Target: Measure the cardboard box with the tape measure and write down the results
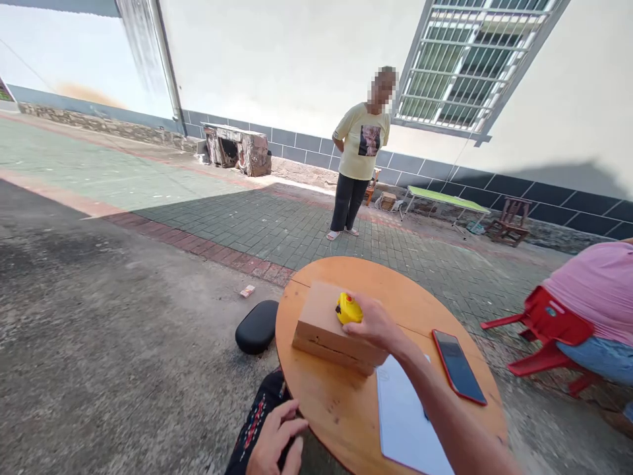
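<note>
My right hand is closed around a yellow tape measure with a red button and a black part at its left side. The tape measure is at the top of a brown cardboard box; whether it rests on the box or hovers just over it I cannot tell. The box sits on a round wooden table. Low in the view, my left hand is open above my dark-clothed leg, its fingers apart and close to the table's edge. It holds nothing.
White paper lies beside the box, partly under my right forearm. A red-edged phone is on the table's right. Left of the table stands a black stool. One person stands beyond; another sits on a red chair.
</note>
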Action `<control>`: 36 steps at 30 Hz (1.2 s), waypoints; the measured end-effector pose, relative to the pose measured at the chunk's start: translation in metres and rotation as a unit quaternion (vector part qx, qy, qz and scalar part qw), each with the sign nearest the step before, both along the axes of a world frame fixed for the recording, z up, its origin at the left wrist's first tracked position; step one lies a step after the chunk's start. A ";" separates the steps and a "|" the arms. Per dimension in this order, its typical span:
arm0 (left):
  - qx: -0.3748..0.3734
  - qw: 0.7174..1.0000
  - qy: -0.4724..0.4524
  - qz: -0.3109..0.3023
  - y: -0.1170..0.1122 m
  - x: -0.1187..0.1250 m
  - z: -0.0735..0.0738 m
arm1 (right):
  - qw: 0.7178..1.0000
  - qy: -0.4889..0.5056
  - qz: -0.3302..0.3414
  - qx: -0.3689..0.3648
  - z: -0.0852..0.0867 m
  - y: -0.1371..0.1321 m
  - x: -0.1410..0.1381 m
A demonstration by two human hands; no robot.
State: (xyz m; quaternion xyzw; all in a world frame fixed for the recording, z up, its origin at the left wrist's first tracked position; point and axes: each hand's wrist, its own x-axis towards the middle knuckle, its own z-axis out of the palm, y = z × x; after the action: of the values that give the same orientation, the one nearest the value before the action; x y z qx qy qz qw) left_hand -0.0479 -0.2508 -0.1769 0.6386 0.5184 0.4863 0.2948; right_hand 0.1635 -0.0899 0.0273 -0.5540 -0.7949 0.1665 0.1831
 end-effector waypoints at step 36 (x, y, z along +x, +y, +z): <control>0.061 0.984 0.102 -0.134 0.085 0.095 0.032 | 0.973 -0.213 -0.059 0.062 -0.120 -0.128 0.174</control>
State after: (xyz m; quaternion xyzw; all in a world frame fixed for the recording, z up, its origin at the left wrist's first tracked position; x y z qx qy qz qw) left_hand 0.0473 -0.1659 -0.1446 0.7654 0.4247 0.4052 0.2639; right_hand 0.3375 -0.2184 -0.0923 -0.6102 -0.7903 -0.0161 0.0527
